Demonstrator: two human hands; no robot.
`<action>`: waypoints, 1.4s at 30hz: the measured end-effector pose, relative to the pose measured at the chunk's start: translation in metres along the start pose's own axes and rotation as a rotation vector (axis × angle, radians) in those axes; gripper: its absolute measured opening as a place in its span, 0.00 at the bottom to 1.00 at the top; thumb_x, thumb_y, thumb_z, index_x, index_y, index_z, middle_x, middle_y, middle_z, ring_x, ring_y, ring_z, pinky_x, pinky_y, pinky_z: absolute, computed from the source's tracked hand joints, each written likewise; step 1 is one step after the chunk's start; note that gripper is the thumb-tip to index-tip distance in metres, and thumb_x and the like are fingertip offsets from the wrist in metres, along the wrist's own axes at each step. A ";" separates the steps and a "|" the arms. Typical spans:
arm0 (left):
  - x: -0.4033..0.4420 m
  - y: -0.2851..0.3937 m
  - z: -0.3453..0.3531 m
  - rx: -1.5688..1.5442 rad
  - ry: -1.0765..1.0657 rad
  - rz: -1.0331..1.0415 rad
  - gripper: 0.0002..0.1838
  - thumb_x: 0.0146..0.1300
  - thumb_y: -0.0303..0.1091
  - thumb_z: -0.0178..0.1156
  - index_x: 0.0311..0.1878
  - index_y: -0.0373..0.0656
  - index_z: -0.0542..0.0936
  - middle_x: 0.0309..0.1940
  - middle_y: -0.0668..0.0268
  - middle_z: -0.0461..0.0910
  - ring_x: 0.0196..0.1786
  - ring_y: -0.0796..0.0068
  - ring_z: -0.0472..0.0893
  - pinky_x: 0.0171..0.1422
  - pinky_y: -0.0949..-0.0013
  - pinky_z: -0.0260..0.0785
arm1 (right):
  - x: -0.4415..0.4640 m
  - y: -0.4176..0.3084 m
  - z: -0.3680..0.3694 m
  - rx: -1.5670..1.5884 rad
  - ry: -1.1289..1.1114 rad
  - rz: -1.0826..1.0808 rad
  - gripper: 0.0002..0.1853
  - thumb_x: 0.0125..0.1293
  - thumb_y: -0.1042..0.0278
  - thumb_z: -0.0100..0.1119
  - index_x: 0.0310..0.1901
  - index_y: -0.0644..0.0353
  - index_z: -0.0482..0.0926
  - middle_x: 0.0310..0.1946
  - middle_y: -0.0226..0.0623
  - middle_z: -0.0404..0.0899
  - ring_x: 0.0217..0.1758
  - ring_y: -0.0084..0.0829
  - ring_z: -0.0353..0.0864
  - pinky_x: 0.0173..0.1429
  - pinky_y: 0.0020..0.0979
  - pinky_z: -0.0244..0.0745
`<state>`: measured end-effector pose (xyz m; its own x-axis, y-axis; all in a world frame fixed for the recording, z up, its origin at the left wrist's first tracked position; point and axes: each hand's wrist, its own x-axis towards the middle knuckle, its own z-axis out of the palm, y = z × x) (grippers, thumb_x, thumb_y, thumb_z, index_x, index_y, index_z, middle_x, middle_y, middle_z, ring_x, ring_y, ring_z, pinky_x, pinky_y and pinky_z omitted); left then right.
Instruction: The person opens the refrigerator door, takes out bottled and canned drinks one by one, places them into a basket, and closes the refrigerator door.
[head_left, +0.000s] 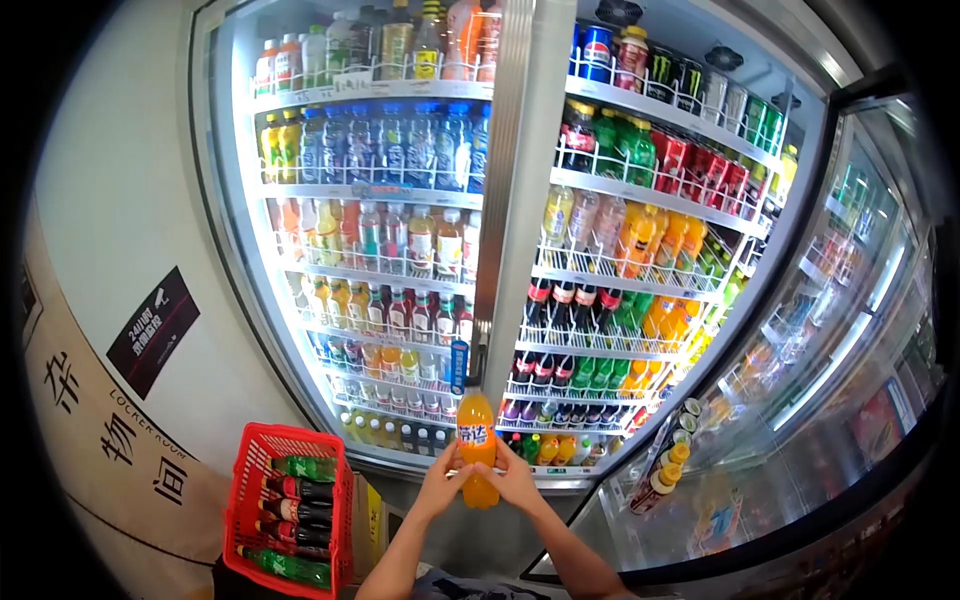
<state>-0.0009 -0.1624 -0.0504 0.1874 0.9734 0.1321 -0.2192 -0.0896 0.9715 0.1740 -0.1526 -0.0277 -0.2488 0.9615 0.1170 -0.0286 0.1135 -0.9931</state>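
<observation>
Orange soda bottle (477, 442): located before the far refrigerator (512, 190), upright, label reading 芬达; left hand (444, 484) and right hand (514, 479) hold its lower body from both sides. Expect moderate weight and a smooth, slightly yielding wall, slippery if damp; grip the body below the label. Near left: red basket (344, 500) containing bottles. Far right: blue can (597, 55), Pepsi emblem. Left: black sign (153, 330), 24小时; lettering (140, 408), LOCKER ROOM, with 杂物间.
</observation>
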 end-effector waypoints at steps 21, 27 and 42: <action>-0.046 0.014 -0.156 -0.083 0.413 -0.020 0.34 0.66 0.26 0.63 0.73 0.36 0.60 0.55 0.62 0.77 0.57 0.75 0.76 0.64 0.71 0.68 | 0.089 0.028 0.155 0.034 -0.421 0.059 0.38 0.71 0.63 0.61 0.76 0.62 0.53 0.65 0.42 0.71 0.65 0.30 0.74 0.65 0.30 0.72; -0.069 0.027 -0.206 -0.037 0.528 -0.054 0.33 0.66 0.27 0.64 0.72 0.34 0.62 0.56 0.60 0.78 0.59 0.73 0.76 0.64 0.70 0.68 | 0.110 0.045 0.214 0.122 -0.553 0.039 0.38 0.70 0.64 0.62 0.76 0.61 0.53 0.67 0.41 0.68 0.63 0.27 0.74 0.61 0.28 0.74; -0.122 0.042 -0.240 0.086 1.039 0.009 0.31 0.68 0.30 0.63 0.71 0.38 0.63 0.51 0.64 0.78 0.53 0.78 0.76 0.61 0.71 0.68 | 0.158 0.079 0.320 0.133 -0.993 0.070 0.36 0.69 0.62 0.64 0.74 0.64 0.60 0.61 0.38 0.75 0.57 0.24 0.75 0.61 0.29 0.72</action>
<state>-0.2631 -0.2342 -0.0733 -0.7394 0.6710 -0.0551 -0.1395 -0.0727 0.9876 -0.1779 -0.0715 -0.0875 -0.9473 0.3137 0.0653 -0.0762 -0.0225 -0.9968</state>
